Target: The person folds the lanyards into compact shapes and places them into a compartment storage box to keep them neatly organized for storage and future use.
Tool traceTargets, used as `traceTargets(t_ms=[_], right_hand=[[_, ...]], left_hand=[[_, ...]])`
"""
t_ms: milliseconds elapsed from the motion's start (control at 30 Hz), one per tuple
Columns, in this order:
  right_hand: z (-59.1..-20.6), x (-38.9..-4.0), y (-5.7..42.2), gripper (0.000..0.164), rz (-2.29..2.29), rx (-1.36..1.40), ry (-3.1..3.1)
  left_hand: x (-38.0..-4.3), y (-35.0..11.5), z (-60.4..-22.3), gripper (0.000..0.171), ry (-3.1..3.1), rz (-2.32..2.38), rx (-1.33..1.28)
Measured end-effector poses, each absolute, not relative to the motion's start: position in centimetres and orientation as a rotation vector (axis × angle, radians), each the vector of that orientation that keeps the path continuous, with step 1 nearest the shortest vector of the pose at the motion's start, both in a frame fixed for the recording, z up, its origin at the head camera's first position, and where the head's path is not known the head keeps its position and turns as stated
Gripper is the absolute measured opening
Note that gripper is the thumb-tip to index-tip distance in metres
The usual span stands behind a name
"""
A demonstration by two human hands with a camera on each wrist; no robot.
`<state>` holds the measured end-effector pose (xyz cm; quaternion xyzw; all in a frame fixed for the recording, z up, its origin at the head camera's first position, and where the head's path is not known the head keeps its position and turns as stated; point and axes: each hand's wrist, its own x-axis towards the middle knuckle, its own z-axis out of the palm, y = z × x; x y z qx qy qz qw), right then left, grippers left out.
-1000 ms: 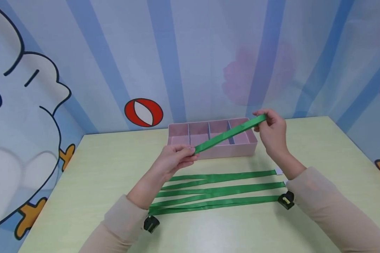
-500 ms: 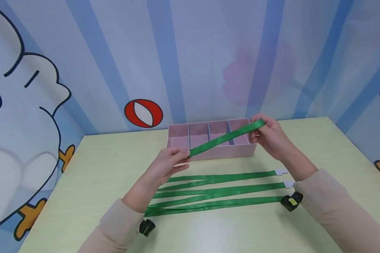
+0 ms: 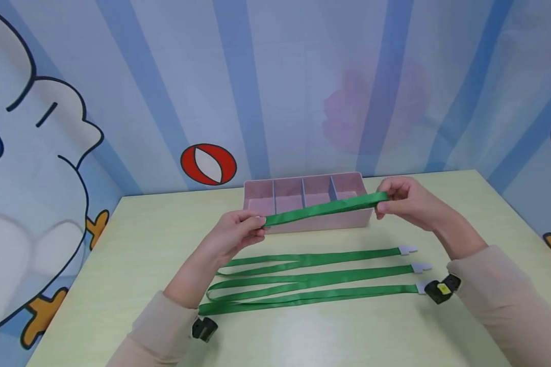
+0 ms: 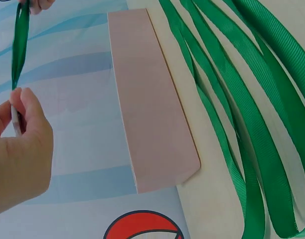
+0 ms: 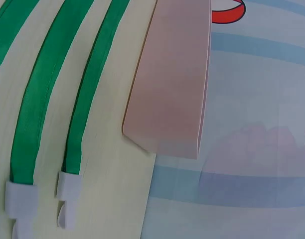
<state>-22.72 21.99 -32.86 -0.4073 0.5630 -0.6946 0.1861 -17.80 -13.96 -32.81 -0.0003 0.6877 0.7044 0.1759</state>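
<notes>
A folded green lanyard (image 3: 326, 209) is stretched in the air between both hands, in front of the pink box. My left hand (image 3: 234, 234) pinches its left end; in the left wrist view a bit of white clip (image 4: 16, 121) shows between thumb and fingers. The right hand (image 3: 408, 204) holds the other end with curled fingers, a little higher. Below the hands, three more green lanyards lie side by side on the table: a back one (image 3: 340, 255), a middle one (image 3: 344, 275) and a front one (image 3: 340, 294). Their white clips (image 3: 421, 267) point right.
At the back of the table (image 3: 165, 244) stands a pink box (image 3: 321, 223) with blue dividers, close to a blue striped wall cloth (image 3: 294, 92). A black wrist camera (image 3: 442, 288) sits by the right sleeve, another (image 3: 204, 329) by the left.
The right hand has moved right and down, turning over, so the held lanyard lies nearer level. My left hand has shifted slightly left. The clips of the lanyards on the table show more fully.
</notes>
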Motion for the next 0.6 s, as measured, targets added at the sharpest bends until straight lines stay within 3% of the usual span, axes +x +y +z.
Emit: traceTargets(t_ms=[200, 600], right_hand=[[-33.0, -22.7, 22.0, 0.026, -2.021, -1.222, 1.369], [-32.3, -21.5, 21.9, 0.028, -2.166, -0.692, 1.827]], left_hand=[[-17.7, -14.1, -32.5, 0.010, 1.937, 2.001, 0.047], [-17.3, -13.9, -32.0, 0.010, 1.942, 2.059, 0.054]])
